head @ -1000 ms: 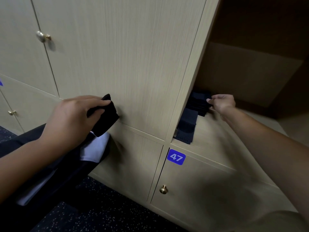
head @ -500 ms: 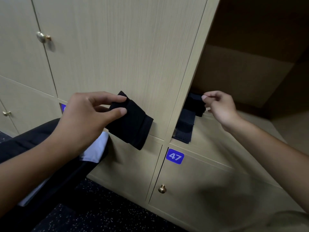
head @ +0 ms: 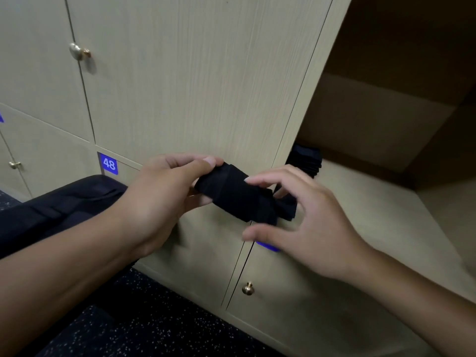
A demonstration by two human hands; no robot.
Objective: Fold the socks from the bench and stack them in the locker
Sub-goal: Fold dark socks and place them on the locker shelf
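My left hand (head: 159,199) grips one end of a folded black sock (head: 231,195) in mid-air, in front of the closed locker doors. My right hand (head: 306,222) hovers at the sock's right end with fingers spread and curved, fingertips at or just above the fabric. A stack of dark folded socks (head: 306,161) lies inside the open locker (head: 386,202), at its left front corner, partly hidden behind the locker's side panel.
A dark padded bench (head: 59,202) runs along the left below locker 48 (head: 109,164). Brass knobs (head: 247,288) stick out from the lower doors. The floor is dark speckled carpet (head: 154,325).
My left hand has carried the folded sock rightward toward the open locker. My right hand has left the stack inside the locker and come back to meet the sock.
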